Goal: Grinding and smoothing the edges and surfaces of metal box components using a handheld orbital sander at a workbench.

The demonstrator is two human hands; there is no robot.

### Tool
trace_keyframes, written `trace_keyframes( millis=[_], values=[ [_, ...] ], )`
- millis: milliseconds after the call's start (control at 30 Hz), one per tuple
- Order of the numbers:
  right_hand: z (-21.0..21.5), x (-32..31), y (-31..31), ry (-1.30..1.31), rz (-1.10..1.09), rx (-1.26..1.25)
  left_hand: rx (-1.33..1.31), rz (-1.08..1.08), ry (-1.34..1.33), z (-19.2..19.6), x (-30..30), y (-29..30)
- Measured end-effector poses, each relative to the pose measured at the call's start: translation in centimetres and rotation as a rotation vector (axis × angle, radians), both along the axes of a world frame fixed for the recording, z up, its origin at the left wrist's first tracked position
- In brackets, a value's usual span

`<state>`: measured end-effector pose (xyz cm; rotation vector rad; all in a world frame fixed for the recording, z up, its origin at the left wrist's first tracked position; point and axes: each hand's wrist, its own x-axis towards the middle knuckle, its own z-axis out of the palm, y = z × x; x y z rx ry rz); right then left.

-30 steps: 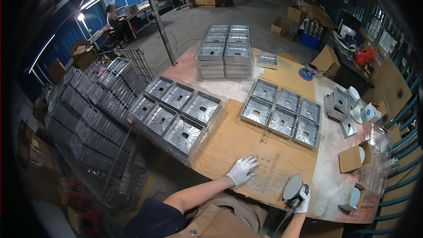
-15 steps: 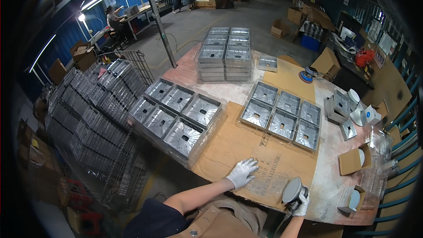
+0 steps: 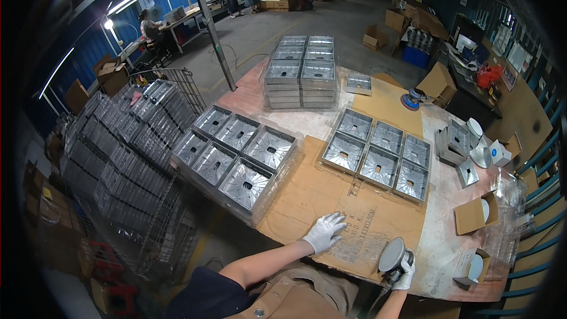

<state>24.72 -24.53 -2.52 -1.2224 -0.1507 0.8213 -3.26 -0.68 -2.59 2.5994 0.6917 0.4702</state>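
Note:
My left hand [image 3: 326,232], in a white glove, rests flat on the brown cardboard sheet [image 3: 295,207] with its fingers spread and nothing in them. At the table's front edge my right hand [image 3: 405,273], also gloved, is wrapped round a disc sander [image 3: 392,255]. The sander's round grey pad faces up and to the left, and its hose runs down toward my body. Beyond my hands, a tray of square metal housings [image 3: 378,164] lies partly on the cardboard. To the left stands a stacked tray of similar metal housings [image 3: 245,184] with dark centre holes.
A taller stack of housings [image 3: 301,91] stands at the far edge. A second sander [image 3: 410,100] with a blue body sits at the back right. Small open boxes with white discs [image 3: 472,215] line the right side. A wire cart [image 3: 127,159] packed with metal parts stands left.
My hands and the sander have not visibly moved. In the background, people at the far benches have shifted posture slightly.

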Motion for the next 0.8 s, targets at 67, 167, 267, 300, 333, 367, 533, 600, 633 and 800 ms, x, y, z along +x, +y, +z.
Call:
trace_keyframes(
  millis=[67,167,267,300,333,367,533,600,633,800],
  values=[
    [-0.2,0.2,-0.2,-0.001,0.010,0.018,0.014,-0.003,-0.005,0.1,0.1,0.0],
    [0.2,-0.1,0.0,0.006,-0.002,0.012,0.014,0.002,-0.009,0.2,0.0,0.0],
    [0.7,-0.4,0.1,0.005,0.000,0.006,0.008,-0.006,-0.014,0.2,0.1,0.0],
    [0.7,-0.4,0.2,0.005,0.001,0.006,0.011,-0.002,-0.011,0.1,0.0,0.0],
    [0.7,-0.3,0.1,-0.002,0.006,0.008,0.013,-0.001,-0.008,0.1,0.1,0.0],
    [0.8,-0.3,0.1,-0.009,0.012,0.010,0.012,-0.001,-0.008,0.2,0.1,0.0],
    [0.7,-0.3,0.1,-0.017,0.013,-0.001,0.012,-0.001,0.001,0.3,0.1,0.0],
    [0.7,-0.3,0.2,-0.012,0.006,0.001,0.001,-0.002,-0.003,0.3,0.1,-0.1],
    [0.6,-0.3,0.1,-0.005,0.002,0.009,-0.009,-0.003,-0.008,0.3,0.1,-0.1],
    [0.2,-0.2,0.0,-0.003,-0.003,0.014,0.016,0.000,-0.012,0.2,0.1,-0.1]
  ],
)
